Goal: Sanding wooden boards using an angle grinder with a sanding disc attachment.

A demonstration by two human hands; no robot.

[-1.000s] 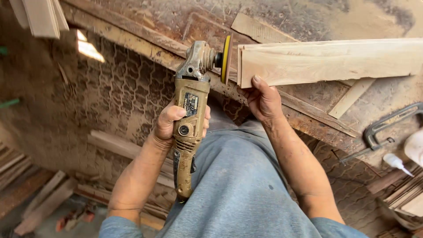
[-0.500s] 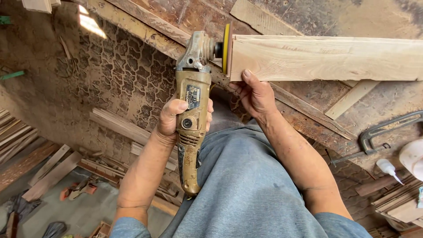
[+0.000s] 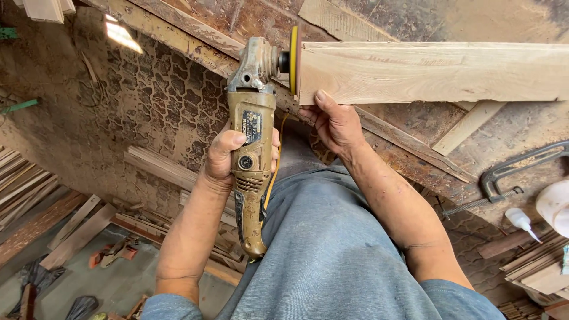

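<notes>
Sanding disc pressed flat to a board's end, fingers close by.

Left hand (image 3: 228, 157) wrapped tight round the yellowed angle grinder (image 3: 252, 133), yellow-backed disc (image 3: 293, 56) meeting the end of the pale plank (image 3: 432, 71) overhanging the worktop (image 3: 415, 160). Right hand (image 3: 335, 121) curled under the plank's near corner, thumb on top, just beside the disc. Likely trouble: a snagging disc kicking toward those fingers, or an unclamped plank sliding; clamp (image 3: 515, 169) lying unused, well apart.

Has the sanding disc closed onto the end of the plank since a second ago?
Yes. The grinder's yellow disc now sits against the end of the plank; earlier a gap showed between them. Against the workbench, which of them moved cannot be told.
</notes>
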